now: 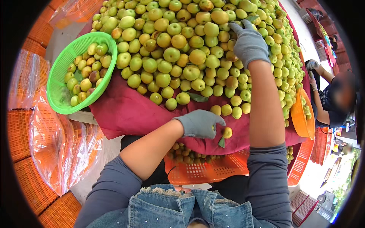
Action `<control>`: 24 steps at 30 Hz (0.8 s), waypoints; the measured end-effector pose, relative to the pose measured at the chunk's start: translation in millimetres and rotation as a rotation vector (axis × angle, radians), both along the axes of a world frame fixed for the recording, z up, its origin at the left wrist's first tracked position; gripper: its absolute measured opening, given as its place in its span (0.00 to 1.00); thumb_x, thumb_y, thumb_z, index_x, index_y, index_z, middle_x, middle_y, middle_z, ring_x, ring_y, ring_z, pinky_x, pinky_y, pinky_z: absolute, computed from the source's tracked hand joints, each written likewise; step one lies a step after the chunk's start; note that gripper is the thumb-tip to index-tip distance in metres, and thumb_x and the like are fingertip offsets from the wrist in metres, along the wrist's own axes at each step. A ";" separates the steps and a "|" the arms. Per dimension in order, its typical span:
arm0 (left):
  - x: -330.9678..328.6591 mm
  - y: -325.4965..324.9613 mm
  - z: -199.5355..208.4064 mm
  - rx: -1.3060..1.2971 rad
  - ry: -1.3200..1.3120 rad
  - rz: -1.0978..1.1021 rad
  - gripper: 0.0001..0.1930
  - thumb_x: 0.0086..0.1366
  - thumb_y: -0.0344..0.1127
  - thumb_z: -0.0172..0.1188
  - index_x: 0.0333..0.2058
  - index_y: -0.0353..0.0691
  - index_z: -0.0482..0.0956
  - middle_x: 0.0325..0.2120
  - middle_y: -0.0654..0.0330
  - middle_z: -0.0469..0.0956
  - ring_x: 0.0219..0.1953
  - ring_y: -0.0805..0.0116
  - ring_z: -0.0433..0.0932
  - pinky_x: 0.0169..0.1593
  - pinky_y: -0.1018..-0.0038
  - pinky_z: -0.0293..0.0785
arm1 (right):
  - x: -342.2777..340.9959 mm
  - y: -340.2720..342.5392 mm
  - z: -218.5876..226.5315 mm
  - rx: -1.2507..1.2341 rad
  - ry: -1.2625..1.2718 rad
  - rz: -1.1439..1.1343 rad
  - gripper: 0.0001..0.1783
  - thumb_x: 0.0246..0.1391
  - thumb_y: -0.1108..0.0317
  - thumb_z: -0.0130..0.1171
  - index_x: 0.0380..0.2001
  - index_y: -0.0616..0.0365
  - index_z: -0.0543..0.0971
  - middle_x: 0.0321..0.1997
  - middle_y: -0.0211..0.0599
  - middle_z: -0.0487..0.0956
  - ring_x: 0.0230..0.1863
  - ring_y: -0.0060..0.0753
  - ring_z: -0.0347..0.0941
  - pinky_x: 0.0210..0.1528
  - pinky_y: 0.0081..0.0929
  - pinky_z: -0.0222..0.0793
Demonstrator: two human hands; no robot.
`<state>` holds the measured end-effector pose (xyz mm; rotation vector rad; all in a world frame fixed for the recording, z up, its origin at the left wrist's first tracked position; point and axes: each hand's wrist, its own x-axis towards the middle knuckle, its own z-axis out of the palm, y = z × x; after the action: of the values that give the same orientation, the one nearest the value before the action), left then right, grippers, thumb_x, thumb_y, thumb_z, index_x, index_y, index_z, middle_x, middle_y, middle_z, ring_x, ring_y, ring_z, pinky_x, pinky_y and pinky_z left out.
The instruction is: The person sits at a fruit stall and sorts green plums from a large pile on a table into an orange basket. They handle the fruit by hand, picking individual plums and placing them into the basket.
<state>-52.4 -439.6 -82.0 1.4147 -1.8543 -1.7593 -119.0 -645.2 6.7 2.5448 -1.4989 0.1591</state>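
Sorting through green-yellow fruit (171, 55) piled on a crimson cloth (131, 110), we have both gloved hands out, well apart from each other. Our right hand (251, 42) is at the far side, right of centre, down on the heap, thumb and forefinger parted, next to a loose leaf (252, 18); its underside is hidden. Our left hand (200, 123) is near, over bare cloth, fingers curled; a sliver of yellow-green shows at them, but we can't tell if it's clamped on a fruit. Just right of it lies a single fruit (227, 132) with a leaf attached. Left of the heap: a green basket (57, 102), tilted in view, partly filled with fruit, some browner. Right: an orange basket (310, 128), some fruit in it, and a co-worker's gloved hand (312, 64) beyond. Near side, under the cloth edge: an orange crate (201, 173) and more fruit. Far left: stacked orange crates (28, 184) and clear plastic (49, 159).
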 end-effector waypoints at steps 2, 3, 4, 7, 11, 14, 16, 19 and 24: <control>-9.0 5.5 3.4 -0.051 0.012 -0.091 0.30 0.55 0.35 0.56 0.60 0.52 0.71 0.30 0.49 0.80 0.31 0.51 0.81 0.38 0.62 0.76 | 1.9 3.1 14.6 0.131 0.228 0.001 0.34 0.49 0.74 0.57 0.60 0.32 0.72 0.70 0.36 0.62 0.61 0.48 0.70 0.59 0.42 0.72; -15.6 10.9 -1.7 -0.125 -0.009 -0.123 0.31 0.55 0.36 0.56 0.61 0.52 0.70 0.31 0.48 0.80 0.31 0.50 0.81 0.38 0.61 0.76 | 2.9 9.8 16.6 0.213 0.251 -0.005 0.33 0.49 0.74 0.57 0.60 0.34 0.72 0.69 0.38 0.63 0.60 0.50 0.71 0.59 0.42 0.72; -20.2 13.0 -4.6 -0.201 -0.032 -0.153 0.32 0.55 0.36 0.56 0.62 0.53 0.68 0.32 0.47 0.80 0.31 0.48 0.80 0.39 0.60 0.76 | 3.9 14.7 16.1 0.294 0.273 -0.011 0.33 0.49 0.74 0.57 0.60 0.36 0.71 0.68 0.40 0.64 0.58 0.51 0.72 0.58 0.42 0.72; -29.0 13.9 -6.1 -0.223 -0.022 -0.169 0.33 0.55 0.35 0.56 0.63 0.52 0.66 0.30 0.48 0.81 0.32 0.50 0.81 0.38 0.61 0.77 | -21.9 26.2 -24.5 0.462 0.177 0.074 0.38 0.46 0.77 0.56 0.63 0.40 0.67 0.69 0.52 0.62 0.57 0.58 0.72 0.58 0.42 0.72; -26.6 12.0 20.5 -0.018 0.005 -0.245 0.37 0.56 0.31 0.54 0.66 0.53 0.61 0.26 0.51 0.81 0.23 0.58 0.82 0.30 0.65 0.79 | -45.4 86.8 -40.8 0.437 0.016 0.058 0.42 0.43 0.84 0.52 0.64 0.39 0.67 0.72 0.50 0.55 0.61 0.58 0.68 0.59 0.43 0.71; -22.2 16.3 32.3 0.052 0.026 -0.296 0.39 0.56 0.28 0.53 0.68 0.53 0.58 0.24 0.53 0.82 0.18 0.63 0.80 0.25 0.68 0.79 | -63.2 122.9 -59.7 0.322 0.058 0.166 0.36 0.43 0.82 0.53 0.58 0.42 0.73 0.67 0.43 0.66 0.56 0.52 0.73 0.55 0.40 0.73; -23.2 20.1 27.0 0.015 -0.017 -0.312 0.39 0.55 0.27 0.55 0.67 0.54 0.60 0.27 0.54 0.83 0.21 0.62 0.82 0.27 0.67 0.79 | -72.2 135.0 -48.5 0.431 0.015 0.151 0.31 0.46 0.78 0.55 0.56 0.44 0.75 0.61 0.43 0.73 0.52 0.49 0.75 0.52 0.40 0.74; -22.9 18.8 27.0 -0.034 -0.040 -0.390 0.37 0.54 0.27 0.57 0.65 0.53 0.64 0.31 0.54 0.84 0.24 0.61 0.83 0.30 0.67 0.80 | -61.6 143.0 -8.8 0.542 0.107 -0.058 0.25 0.49 0.71 0.58 0.54 0.44 0.77 0.52 0.43 0.79 0.48 0.46 0.78 0.48 0.40 0.75; -28.8 22.1 7.7 -0.220 -0.227 -0.514 0.28 0.59 0.36 0.56 0.60 0.53 0.71 0.42 0.55 0.83 0.43 0.58 0.82 0.48 0.62 0.77 | 2.7 161.4 -2.3 0.413 0.002 0.102 0.26 0.49 0.56 0.64 0.53 0.44 0.76 0.48 0.42 0.80 0.46 0.46 0.79 0.45 0.41 0.76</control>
<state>-81.2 -417.5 -74.3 1.1637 -2.6275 -1.5639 -116.3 -483.8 4.4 2.9377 -1.5345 -0.1573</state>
